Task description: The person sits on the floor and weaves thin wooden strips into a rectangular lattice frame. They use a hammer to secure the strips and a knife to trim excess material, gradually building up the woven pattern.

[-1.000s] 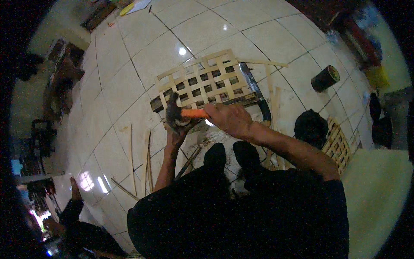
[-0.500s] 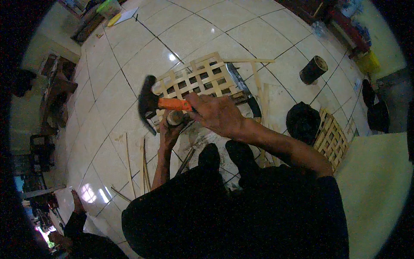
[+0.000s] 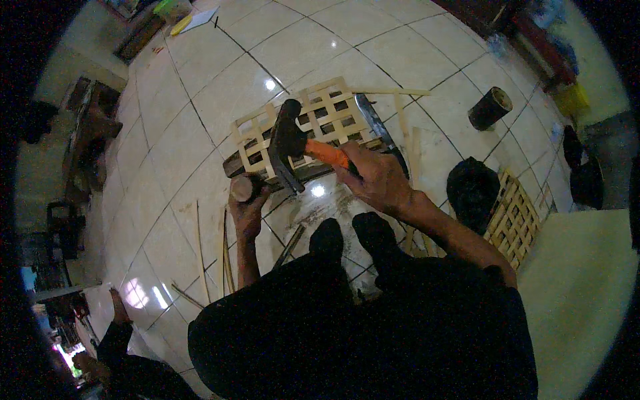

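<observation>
My right hand (image 3: 379,181) grips a claw hammer (image 3: 288,141) by its orange and black handle. The hammer's dark head hangs over the near-left part of a woven bamboo lattice (image 3: 327,110), which lies on the floor. My left hand (image 3: 247,212) is closed around an upright round wooden piece (image 3: 246,189) at the lattice's near-left corner; only its pale flat end shows. A dark wooden piece (image 3: 320,172) runs along the lattice's near edge. Beside the lattice's right side lies a long metal blade (image 3: 370,117) with a dark handle, partly behind my right hand.
Bamboo strips (image 3: 201,250) lie scattered on the tiles. To the right are a dark cylinder (image 3: 490,109), a black bag-like bundle (image 3: 473,189) and a second woven lattice (image 3: 515,212). Another person's leg (image 3: 120,310) shows at lower left. Wooden furniture (image 3: 93,127) stands at left.
The hammer and my right hand have moved right, apart from the wooden piece. My left hand has shifted left with that piece, toward the lattice's near-left corner.
</observation>
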